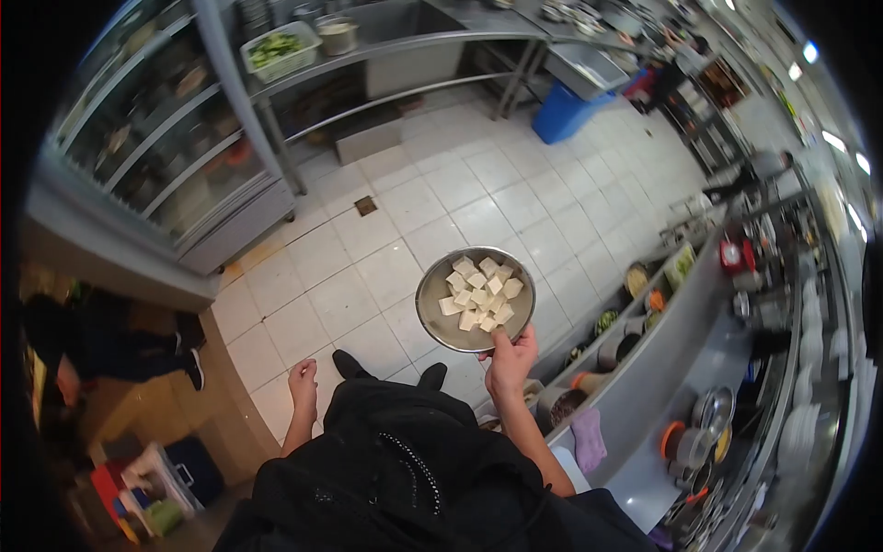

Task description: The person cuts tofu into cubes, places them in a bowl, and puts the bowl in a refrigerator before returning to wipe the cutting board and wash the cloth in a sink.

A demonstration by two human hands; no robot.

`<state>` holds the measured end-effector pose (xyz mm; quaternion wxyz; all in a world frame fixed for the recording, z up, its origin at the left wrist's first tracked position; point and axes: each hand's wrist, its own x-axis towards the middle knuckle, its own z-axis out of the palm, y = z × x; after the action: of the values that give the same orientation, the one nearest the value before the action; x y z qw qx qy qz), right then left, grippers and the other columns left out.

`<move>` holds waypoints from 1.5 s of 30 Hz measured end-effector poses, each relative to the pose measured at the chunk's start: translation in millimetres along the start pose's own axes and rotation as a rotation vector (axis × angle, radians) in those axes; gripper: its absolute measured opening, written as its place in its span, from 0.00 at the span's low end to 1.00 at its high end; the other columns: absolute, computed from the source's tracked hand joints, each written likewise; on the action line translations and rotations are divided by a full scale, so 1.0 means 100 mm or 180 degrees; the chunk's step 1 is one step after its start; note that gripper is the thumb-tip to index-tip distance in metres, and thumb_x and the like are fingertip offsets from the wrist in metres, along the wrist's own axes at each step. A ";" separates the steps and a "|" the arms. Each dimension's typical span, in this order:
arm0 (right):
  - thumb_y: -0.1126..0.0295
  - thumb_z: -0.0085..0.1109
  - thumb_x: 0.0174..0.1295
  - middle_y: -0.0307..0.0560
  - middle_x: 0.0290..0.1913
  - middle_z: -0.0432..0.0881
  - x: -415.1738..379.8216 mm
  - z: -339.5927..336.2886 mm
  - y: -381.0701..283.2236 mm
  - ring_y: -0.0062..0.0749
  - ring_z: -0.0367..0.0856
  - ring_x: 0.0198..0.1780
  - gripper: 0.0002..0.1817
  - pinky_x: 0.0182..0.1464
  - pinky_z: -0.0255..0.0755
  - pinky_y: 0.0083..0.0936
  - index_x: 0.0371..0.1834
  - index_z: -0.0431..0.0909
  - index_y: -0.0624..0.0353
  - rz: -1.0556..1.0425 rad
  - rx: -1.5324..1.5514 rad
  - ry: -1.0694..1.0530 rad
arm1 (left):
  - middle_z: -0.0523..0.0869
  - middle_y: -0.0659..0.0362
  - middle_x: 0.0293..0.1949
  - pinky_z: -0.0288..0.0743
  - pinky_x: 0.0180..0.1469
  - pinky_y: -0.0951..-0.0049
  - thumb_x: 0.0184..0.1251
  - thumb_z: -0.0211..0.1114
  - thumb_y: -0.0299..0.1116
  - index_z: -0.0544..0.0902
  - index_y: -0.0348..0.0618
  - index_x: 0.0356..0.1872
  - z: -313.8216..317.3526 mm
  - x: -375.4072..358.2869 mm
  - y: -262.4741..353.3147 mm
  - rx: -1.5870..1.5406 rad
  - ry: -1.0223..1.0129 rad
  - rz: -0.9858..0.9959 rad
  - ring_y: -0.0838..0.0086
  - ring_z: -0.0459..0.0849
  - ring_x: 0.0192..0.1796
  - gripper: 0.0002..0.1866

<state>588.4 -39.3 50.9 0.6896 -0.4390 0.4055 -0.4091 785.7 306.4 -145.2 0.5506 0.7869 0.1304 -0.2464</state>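
Note:
A round metal bowl [435, 327] is in front of me above the tiled floor, its near right rim gripped by my right hand [511, 366]. The thumb lies over the rim, and the other fingers are mostly hidden under the bowl. Inside lie several white cubes [478, 296] that look like tofu, heaped toward the middle. My left hand [303, 379] hangs at my left side, away from the bowl. Its fingers are curled in, and nothing shows in them.
A counter [662, 414] with bowls and ingredient containers runs along my right. Ahead stand a steel table [395, 51] with a basket of cut greens [274, 51] and a blue bin [563, 112]. A glass-front cabinet [156, 120] is at left. Other people [676, 69] stand farther off.

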 end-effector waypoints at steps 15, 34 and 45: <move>0.80 0.60 0.67 0.43 0.41 0.84 -0.83 3.78 1.23 0.23 0.80 0.30 0.08 0.23 0.74 0.22 0.45 0.74 0.58 0.0552 -0.0410 -0.2375 | 0.89 0.62 0.51 0.79 0.53 0.71 0.78 0.65 0.40 0.86 0.44 0.57 -1.91 0.51 0.94 -0.1835 0.0374 0.0435 0.76 0.86 0.50 0.15; 0.65 0.70 0.71 0.48 0.45 0.85 -1.29 7.63 2.90 0.27 0.85 0.38 0.16 0.38 0.84 0.30 0.53 0.79 0.64 0.0141 -0.1896 -0.5201 | 0.81 0.62 0.30 0.81 0.39 0.72 0.63 0.69 0.24 0.74 0.45 0.28 -4.08 2.10 1.99 -0.2670 0.2442 0.0381 0.76 0.82 0.33 0.11; 0.64 0.62 0.68 0.52 0.62 0.84 -2.46 11.43 2.94 0.48 0.74 0.73 0.14 0.84 0.47 0.57 0.52 0.88 0.55 -0.7631 -0.2742 -0.4593 | 0.80 0.63 0.31 0.80 0.40 0.74 0.64 0.70 0.24 0.74 0.46 0.29 -5.31 2.59 1.84 -0.3465 0.3136 0.0416 0.78 0.81 0.33 0.11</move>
<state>1616.3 582.0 151.6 -0.1892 -0.7792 -0.5324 -0.2714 1221.8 717.4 9.5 0.7544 0.4278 0.4193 0.2685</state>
